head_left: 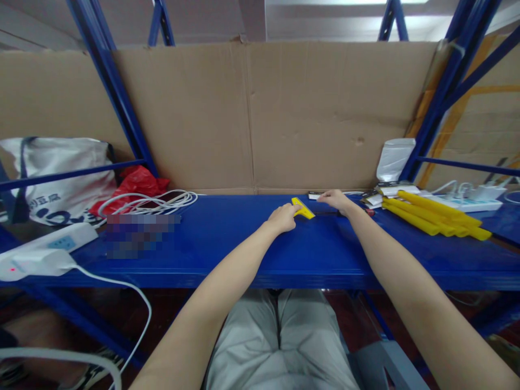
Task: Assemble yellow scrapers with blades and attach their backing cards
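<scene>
My left hand [283,218] is closed around the handle of a yellow scraper [303,208], whose wide T-shaped head points right, just above the blue shelf top [227,233]. To its right, my right hand [335,200] has its fingers bent together and pointing left; whatever they pinch is too small to make out. A small white and black packet [313,195] lies beside those fingertips. Below the right wrist lies a thin dark tool with a red end [369,212], partly hidden by the arm.
Several yellow tubes [434,214] lie at the right, near small packets [396,189] and a power strip [467,203]. Coiled white cable [162,200], a red bag [140,184] and another power strip [65,241] occupy the left. Cardboard [182,119] stands behind.
</scene>
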`<state>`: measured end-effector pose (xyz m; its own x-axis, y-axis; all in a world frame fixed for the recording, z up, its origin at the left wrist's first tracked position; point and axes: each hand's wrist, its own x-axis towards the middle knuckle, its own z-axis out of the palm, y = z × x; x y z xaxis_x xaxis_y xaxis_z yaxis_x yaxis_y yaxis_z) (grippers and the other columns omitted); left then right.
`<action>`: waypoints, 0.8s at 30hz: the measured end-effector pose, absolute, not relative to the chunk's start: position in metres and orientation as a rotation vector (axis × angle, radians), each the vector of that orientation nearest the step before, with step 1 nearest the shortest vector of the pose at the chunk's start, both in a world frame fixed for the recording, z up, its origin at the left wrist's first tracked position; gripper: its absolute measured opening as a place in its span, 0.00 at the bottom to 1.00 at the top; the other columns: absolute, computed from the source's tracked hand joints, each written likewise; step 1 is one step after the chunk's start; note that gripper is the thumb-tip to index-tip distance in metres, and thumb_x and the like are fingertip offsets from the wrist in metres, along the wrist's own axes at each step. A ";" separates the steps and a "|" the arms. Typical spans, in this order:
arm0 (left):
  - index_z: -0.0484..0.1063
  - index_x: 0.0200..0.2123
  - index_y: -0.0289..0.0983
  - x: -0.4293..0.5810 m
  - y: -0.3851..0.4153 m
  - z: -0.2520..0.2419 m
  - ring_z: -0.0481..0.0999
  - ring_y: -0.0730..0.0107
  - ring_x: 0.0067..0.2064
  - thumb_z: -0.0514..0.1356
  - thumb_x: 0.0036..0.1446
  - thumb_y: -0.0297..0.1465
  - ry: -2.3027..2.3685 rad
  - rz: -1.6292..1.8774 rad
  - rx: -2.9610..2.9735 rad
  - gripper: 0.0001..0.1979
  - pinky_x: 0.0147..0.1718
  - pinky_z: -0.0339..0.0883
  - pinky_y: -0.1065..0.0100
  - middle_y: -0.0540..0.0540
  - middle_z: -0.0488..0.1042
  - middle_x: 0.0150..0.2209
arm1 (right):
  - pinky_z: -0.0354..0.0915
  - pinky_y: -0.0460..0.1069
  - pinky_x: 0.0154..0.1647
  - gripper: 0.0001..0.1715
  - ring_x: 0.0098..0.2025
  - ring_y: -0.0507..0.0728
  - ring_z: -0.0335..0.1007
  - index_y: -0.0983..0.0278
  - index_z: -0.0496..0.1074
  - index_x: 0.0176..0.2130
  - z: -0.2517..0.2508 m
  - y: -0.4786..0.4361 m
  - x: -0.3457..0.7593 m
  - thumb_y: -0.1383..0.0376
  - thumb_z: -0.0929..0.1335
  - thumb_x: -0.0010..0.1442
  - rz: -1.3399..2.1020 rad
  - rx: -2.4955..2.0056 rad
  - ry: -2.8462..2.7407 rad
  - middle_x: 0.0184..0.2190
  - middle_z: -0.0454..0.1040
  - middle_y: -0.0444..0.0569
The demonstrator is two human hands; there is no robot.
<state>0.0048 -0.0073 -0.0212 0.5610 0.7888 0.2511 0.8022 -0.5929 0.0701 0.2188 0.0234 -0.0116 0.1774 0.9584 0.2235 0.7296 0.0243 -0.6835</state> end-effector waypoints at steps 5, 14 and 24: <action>0.64 0.56 0.42 0.004 -0.008 -0.019 0.72 0.58 0.50 0.54 0.54 0.23 -1.415 -0.413 -2.702 0.25 0.47 0.65 0.63 0.41 0.70 0.50 | 0.63 0.45 0.38 0.10 0.42 0.53 0.68 0.65 0.74 0.32 0.001 0.006 0.201 0.64 0.67 0.49 0.732 -1.411 -1.666 0.41 0.76 0.49; 0.61 0.57 0.42 0.004 -0.012 -0.016 0.72 0.58 0.49 0.53 0.55 0.22 -1.511 -0.503 -2.632 0.26 0.46 0.66 0.62 0.40 0.67 0.51 | 0.63 0.46 0.42 0.03 0.31 0.50 0.67 0.65 0.71 0.22 -0.007 0.009 0.179 0.69 0.68 0.46 0.721 -1.388 -1.754 0.26 0.74 0.44; 0.60 0.58 0.43 0.004 -0.013 -0.015 0.72 0.58 0.49 0.52 0.55 0.23 -1.465 -0.519 -2.649 0.26 0.46 0.66 0.63 0.41 0.67 0.50 | 0.63 0.45 0.38 0.05 0.29 0.49 0.65 0.66 0.69 0.24 -0.004 0.004 0.172 0.72 0.67 0.50 0.677 -1.454 -1.723 0.25 0.73 0.43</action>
<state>0.0036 -0.0127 -0.0152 0.4883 0.8100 0.3248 0.8337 -0.5429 0.1006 0.1724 0.0041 -0.0042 -0.0548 0.9749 0.2157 0.5676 0.2081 -0.7965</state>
